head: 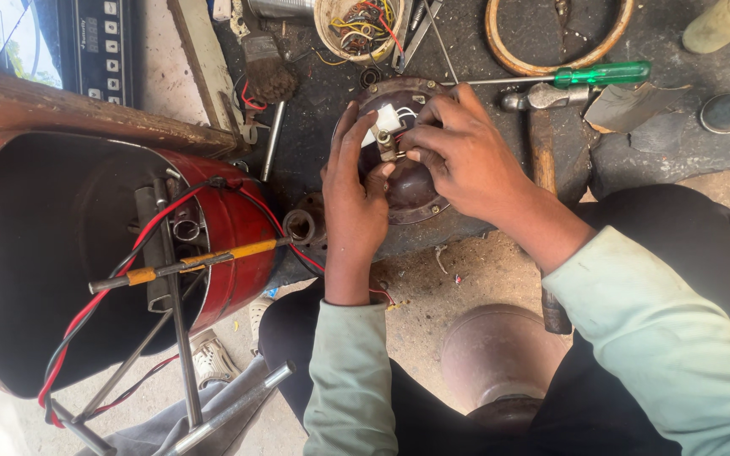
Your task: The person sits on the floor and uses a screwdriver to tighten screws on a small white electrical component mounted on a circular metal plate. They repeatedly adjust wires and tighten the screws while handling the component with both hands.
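A round dark-brown metal cover (411, 187) with screws at its rim lies on the black work surface. My left hand (353, 196) grips its left edge, thumb and fingers curled over it. My right hand (465, 152) reaches in from the right and pinches a small metal fitting (387, 145) at the cover's middle, beside a white connector block (386, 121) with thin wires. Both sleeves are pale green.
A red metal housing (221, 221) with red and black wires and a yellow-handled tool through it stands at left. Behind the cover lie a green-handled screwdriver (600, 74), a hammer (542, 143), a ring (559, 38), and a tub of wires (356, 24).
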